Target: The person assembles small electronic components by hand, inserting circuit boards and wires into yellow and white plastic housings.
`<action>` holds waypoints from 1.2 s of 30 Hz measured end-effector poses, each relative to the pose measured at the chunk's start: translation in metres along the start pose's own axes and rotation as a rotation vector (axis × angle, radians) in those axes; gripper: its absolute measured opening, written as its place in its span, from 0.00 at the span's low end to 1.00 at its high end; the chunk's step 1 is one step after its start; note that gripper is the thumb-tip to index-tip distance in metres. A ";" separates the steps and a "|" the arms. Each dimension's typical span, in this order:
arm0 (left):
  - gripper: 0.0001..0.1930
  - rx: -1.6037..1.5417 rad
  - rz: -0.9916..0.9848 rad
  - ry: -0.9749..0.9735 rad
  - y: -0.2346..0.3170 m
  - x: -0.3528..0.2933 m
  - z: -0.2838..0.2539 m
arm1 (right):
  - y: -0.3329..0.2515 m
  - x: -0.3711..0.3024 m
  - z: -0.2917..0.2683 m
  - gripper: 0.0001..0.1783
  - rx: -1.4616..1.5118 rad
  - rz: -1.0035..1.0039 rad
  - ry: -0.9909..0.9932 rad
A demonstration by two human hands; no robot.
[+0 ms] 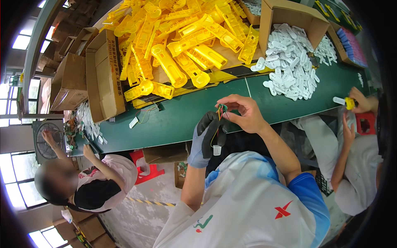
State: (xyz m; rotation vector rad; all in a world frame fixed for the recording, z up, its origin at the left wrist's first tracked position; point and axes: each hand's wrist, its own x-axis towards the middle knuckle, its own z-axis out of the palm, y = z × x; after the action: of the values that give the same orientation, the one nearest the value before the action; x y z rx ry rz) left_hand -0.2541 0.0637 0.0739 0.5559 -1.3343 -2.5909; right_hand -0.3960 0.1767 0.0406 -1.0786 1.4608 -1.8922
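My left hand [203,138], in a grey and black glove, is closed around thin red, yellow and black wires. They lead up to a small green circuit board [223,108]. From the wires a small white block [216,150] hangs below the gloved fingers. My bare right hand [247,115] pinches the circuit board between thumb and forefinger, right above the glove. Both hands are held over the near edge of the green table [173,128]. Another white block [133,122] with loose wires lies on the table to the left.
A large heap of yellow plastic housings [175,78] covers the far side. White plastic pieces [291,70] spill from a cardboard box [289,10] at right. An open carton [101,78] stands left. Co-workers sit on both sides; the right one's hand [359,100] holds a yellow part.
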 end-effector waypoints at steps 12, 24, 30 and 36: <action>0.13 0.673 0.029 0.294 -0.004 -0.005 -0.016 | -0.025 0.010 -0.011 0.07 0.160 0.285 -0.127; 0.15 0.781 0.306 0.217 -0.011 0.012 -0.019 | -0.016 0.013 -0.011 0.12 0.126 0.453 -0.074; 0.11 0.551 0.354 0.294 -0.035 0.021 -0.024 | -0.015 -0.002 -0.019 0.09 0.160 0.512 -0.080; 0.08 0.647 0.444 0.309 -0.041 0.025 -0.009 | -0.023 -0.013 -0.027 0.11 0.106 0.484 -0.002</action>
State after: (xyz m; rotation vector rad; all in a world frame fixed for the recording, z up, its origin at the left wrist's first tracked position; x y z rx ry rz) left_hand -0.2725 0.0729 0.0295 0.6224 -1.9055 -1.6292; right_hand -0.4093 0.2081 0.0559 -0.6058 1.4437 -1.5973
